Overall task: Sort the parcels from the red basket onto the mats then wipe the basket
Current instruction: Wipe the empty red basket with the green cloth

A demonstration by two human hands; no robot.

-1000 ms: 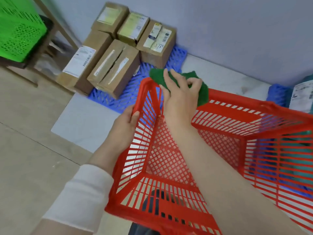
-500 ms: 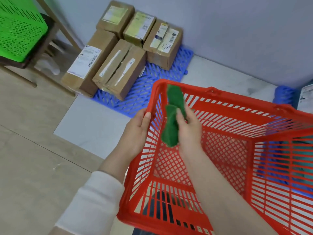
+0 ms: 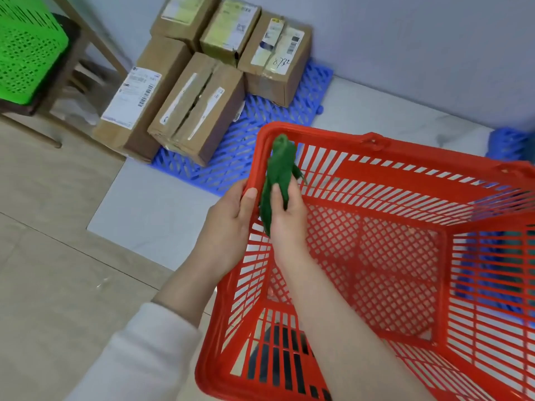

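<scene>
The red basket point(image 3: 411, 180) is tilted toward me with nothing inside it. My left hand point(image 3: 228, 224) grips its left rim from outside, thumb over the edge. My right hand point(image 3: 286, 218) reaches inside and holds a green cloth point(image 3: 278, 175) pressed against the inner side of the left wall, near the far corner. Several brown cardboard parcels point(image 3: 199, 108) lie on a blue mat point(image 3: 240, 157) against the wall at the upper left. A second blue mat point(image 3: 509, 146) shows at the far right, partly hidden by the basket.
A green basket point(image 3: 26, 53) sits on a wooden stool point(image 3: 66, 79) at the upper left. The wall runs behind the mats. Pale floor tiles spread out to the left and below. Something dark shows through the basket's near wall.
My right hand drew the green cloth from over the basket's far left corner down onto the inner left wall. The cloth now hangs lengthwise. My left hand stayed on the rim.
</scene>
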